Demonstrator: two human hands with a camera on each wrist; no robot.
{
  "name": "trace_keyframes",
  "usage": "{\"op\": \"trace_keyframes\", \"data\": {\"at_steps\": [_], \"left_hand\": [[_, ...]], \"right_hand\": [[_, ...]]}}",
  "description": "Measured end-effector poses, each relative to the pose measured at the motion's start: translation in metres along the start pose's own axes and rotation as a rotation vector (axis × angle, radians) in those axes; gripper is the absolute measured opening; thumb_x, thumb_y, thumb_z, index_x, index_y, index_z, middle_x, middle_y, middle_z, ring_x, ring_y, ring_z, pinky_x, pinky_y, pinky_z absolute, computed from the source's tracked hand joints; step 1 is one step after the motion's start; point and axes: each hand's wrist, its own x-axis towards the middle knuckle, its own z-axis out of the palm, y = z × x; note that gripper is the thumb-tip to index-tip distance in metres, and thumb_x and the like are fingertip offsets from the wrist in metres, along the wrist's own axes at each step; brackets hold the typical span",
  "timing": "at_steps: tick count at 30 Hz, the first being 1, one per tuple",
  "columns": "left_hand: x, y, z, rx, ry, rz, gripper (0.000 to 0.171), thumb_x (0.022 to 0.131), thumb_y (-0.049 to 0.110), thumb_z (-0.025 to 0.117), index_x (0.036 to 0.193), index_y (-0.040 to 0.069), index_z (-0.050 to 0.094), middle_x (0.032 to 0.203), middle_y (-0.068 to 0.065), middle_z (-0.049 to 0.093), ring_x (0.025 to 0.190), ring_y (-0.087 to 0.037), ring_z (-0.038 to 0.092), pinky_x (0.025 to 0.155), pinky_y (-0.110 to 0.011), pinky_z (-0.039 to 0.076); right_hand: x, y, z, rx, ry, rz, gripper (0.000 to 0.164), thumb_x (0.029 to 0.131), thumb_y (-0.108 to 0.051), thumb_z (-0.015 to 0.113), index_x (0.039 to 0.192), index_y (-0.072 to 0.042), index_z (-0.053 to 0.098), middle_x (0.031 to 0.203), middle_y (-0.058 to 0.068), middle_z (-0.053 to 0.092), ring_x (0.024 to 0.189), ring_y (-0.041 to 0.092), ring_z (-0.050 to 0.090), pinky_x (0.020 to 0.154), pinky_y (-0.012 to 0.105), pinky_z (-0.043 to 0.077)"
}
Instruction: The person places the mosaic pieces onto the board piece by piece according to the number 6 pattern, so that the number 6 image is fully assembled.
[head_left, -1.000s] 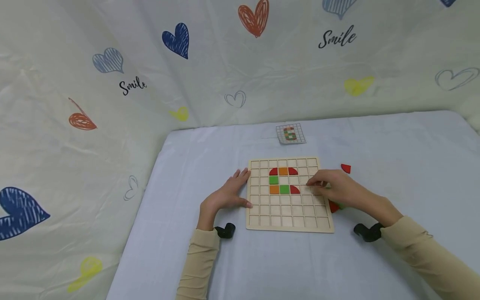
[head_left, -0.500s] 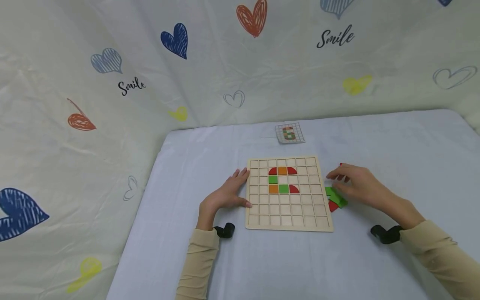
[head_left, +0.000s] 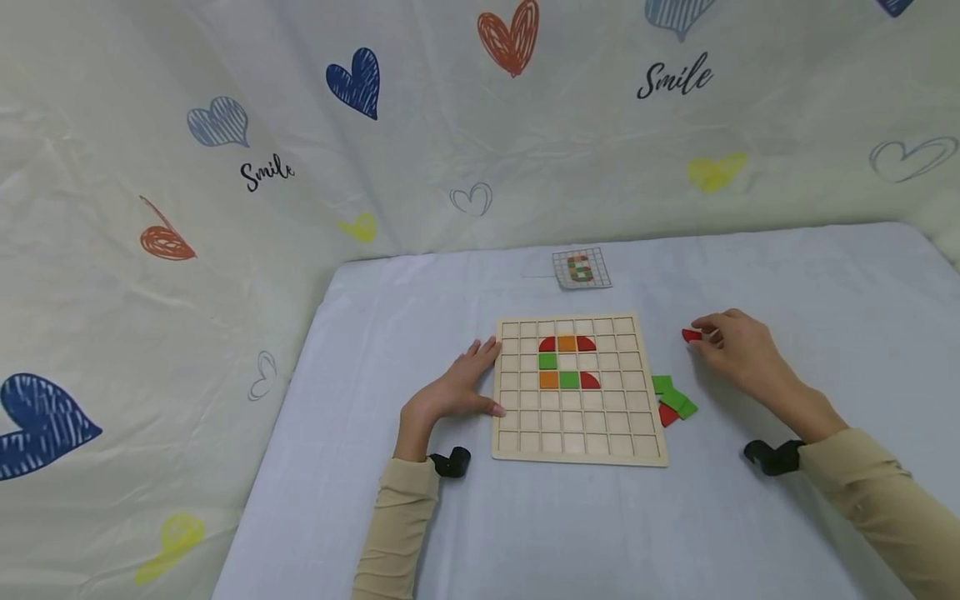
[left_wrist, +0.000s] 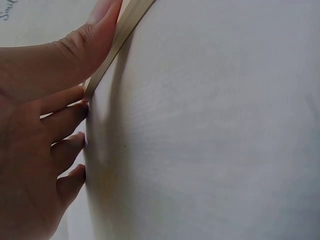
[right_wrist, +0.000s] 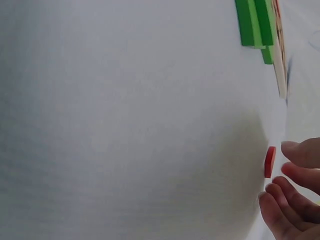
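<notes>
A square wooden grid board [head_left: 570, 425] lies on the white cloth, with red, orange and green tiles [head_left: 568, 380] set in several of its cells. My left hand [head_left: 457, 387] rests on the board's left edge, fingers spread; in the left wrist view the thumb lies along the board's rim [left_wrist: 112, 55]. Right of the board lies a red rounded tile [head_left: 690, 335]. Around it my right hand [head_left: 738, 346] reaches with thumb and fingers parted; in the right wrist view the fingertips are close by the red tile [right_wrist: 270, 162], with a gap between thumb and forefinger.
Green tiles [head_left: 678, 402] and a red tile [head_left: 667, 415] lie in a small pile against the board's right edge. Behind the board is a small pattern card [head_left: 582, 268]. A curtain printed with hearts [head_left: 420, 142] hangs at the back and left.
My right hand has drawn back from over the board to the right, past the green pile, to the lone red tile. The left hand stays at the board's edge.
</notes>
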Motion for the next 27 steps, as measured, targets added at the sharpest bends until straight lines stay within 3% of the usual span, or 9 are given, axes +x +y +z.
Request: {"op": "trace_keyframes", "data": {"at_steps": [10,15,19,27], "left_hand": [[0.002,-0.001,0.002,0.006,0.004,-0.002,0.110,0.084,0.025,0.086,0.166,0.011,0.014,0.174,-0.002,0.007,0.162,-0.024,-0.004,0.132,-0.044,0.005],[0.002,-0.001,0.001,0.014,0.008,-0.007,0.111,0.084,0.025,0.087,0.166,0.012,0.014,0.174,-0.001,0.007,0.162,-0.023,-0.004,0.132,-0.043,0.004],[0.002,0.000,0.001,0.015,0.006,-0.013,0.111,0.084,0.025,0.087,0.166,0.012,0.014,0.174,-0.001,0.007,0.161,-0.023,-0.004,0.132,-0.043,0.004],[-0.001,0.003,0.000,0.013,-0.003,-0.010,0.111,0.084,0.024,0.086,0.166,0.010,0.013,0.174,-0.003,0.006,0.161,-0.024,-0.005,0.132,-0.043,0.004]], "right_hand": [[0.002,0.003,0.003,0.001,-0.005,0.004,0.028,0.086,0.005,0.071,0.111,0.017,0.066,0.102,0.034,0.061,0.087,0.044,0.062,0.070,0.055,0.059],[-0.005,-0.001,0.002,0.016,-0.007,-0.050,0.022,0.086,0.001,0.075,0.106,0.011,0.070,0.101,0.028,0.066,0.084,0.036,0.065,0.066,0.035,0.058],[-0.011,-0.005,-0.001,0.035,-0.059,-0.112,0.021,0.086,-0.003,0.079,0.105,0.004,0.074,0.099,0.017,0.071,0.084,0.026,0.066,0.068,0.023,0.054],[-0.017,-0.009,-0.006,0.097,-0.220,-0.119,0.022,0.085,-0.009,0.082,0.106,-0.004,0.076,0.098,0.003,0.074,0.083,0.015,0.063,0.072,0.022,0.056]]}}
